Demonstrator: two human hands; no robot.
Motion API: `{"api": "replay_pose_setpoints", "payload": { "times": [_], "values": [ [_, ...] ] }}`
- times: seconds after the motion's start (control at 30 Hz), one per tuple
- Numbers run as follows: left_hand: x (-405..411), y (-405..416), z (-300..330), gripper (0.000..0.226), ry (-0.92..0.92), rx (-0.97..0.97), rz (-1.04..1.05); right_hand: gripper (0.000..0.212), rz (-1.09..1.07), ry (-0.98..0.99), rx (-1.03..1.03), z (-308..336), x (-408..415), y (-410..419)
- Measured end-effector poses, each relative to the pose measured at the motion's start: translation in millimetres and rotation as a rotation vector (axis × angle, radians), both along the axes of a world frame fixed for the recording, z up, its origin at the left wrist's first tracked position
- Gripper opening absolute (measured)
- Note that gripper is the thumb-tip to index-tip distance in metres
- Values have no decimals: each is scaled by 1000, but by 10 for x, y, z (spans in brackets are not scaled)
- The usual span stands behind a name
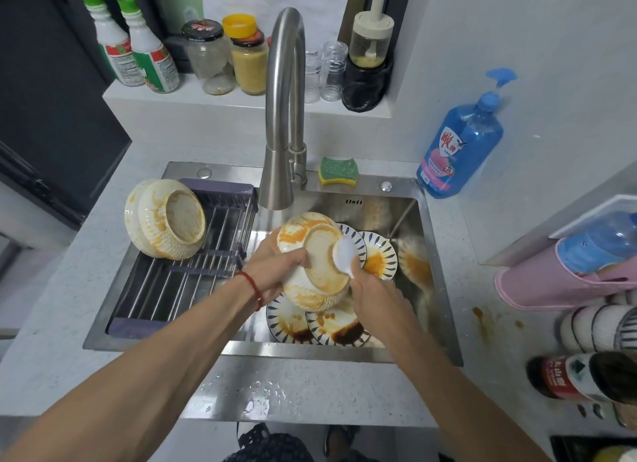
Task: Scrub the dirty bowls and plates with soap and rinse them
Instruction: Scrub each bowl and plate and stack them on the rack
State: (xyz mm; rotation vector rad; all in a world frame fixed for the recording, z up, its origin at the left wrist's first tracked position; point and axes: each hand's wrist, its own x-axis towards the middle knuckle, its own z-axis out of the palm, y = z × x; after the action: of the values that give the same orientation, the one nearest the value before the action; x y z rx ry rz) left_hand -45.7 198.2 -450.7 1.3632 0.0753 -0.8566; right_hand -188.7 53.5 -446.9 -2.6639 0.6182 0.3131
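left of the faucet (283, 117), two stained bowls (165, 218) lean on the drying rack (193, 261) and could slide off if bumped. under the faucet's spout, the left hand (275, 268) grips an upturned dirty bowl (315, 265) by its rim; greasy sauce could let it slip onto the plates (331, 323) below. the right hand (374, 287) holds a white spoon (344, 253) against it. right of the faucet, the sponge (338, 172) and soap bottle (460, 144) sit unused.

Three bowls (312, 265), three plates (379, 255), one sponge (338, 172)
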Motion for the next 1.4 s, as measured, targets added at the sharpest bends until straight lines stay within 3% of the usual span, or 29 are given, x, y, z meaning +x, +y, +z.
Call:
{"api": "replay_pose_setpoints", "payload": {
  "times": [0.2, 0.27, 0.33, 0.4, 0.5, 0.6, 0.7, 0.8, 0.9, 1.1, 1.17, 1.27, 1.4],
  "values": [
    [70, 41, 25, 62, -24, 51, -24, 50, 109, 7, 139, 78, -200, 164],
    [101, 46, 27, 60, -94, 114, -95, 48, 25, 37, 142, 1, -226, -74],
    [124, 1, 45, 58, -245, 208, -242, 49, -159, -70, 228, -67, -145, -248],
    [151, -92, 122, 58, -382, 257, -423, 68, -313, -222, 335, -72, -27, -304],
    [166, -258, 290, 55, -583, 341, -726, 106, -364, -343, 549, -36, 116, -334],
    [205, -342, 394, 43, -686, 338, -845, 106, -391, -369, 690, -64, 130, -432],
    [254, -306, 456, 36, -596, 303, -770, 69, -464, -410, 778, -120, 63, -467],
    [270, -211, 487, 46, -524, 263, -635, 48, -612, -471, 859, -143, 19, -391],
    [207, -84, 484, 47, -416, 198, -564, 43, -779, -519, 1007, -188, 31, -328],
    [-11, 13, 191, 58, -220, 155, -309, 54, -900, -472, 1289, -345, 33, -293],
    [-35, 4, 83, 55, -216, 183, -259, 46, -842, -397, 1144, -365, 47, -308],
    [7, -37, 21, 48, -363, 270, -321, 27, -634, -310, 679, -271, 58, -383],
    [68, -102, 3, 49, -536, 404, -387, 54, -287, -167, 332, -28, 102, -406]
  ]
}}
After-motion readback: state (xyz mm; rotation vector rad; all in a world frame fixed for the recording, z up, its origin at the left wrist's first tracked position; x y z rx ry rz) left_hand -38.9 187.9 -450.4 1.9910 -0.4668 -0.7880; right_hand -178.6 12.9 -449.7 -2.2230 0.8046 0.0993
